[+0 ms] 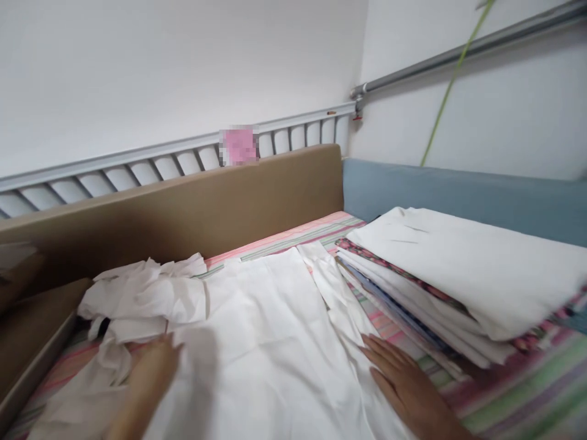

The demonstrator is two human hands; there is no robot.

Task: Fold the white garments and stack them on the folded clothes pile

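A white cloth garment (270, 342) lies spread in front of me, with a narrow strip, perhaps a sleeve, along its right side. My right hand (398, 373) rests at that right edge, fingers stretched out and holding nothing. At the left edge is my left hand (156, 366), smeared by motion, so I cannot tell whether its fingers grip the cloth. Beside it, a crumpled white cloth (147, 290) with ruffled edges lies in a loose heap.
A stack of folded fabrics (477, 269), white on top, stands at the right on the striped bedsheet (518, 397). A brown padded board (257, 201) and a blue one (449, 189) border the bed. Behind runs a white radiator (160, 168). Brown cardboard (36, 330) stands at left.
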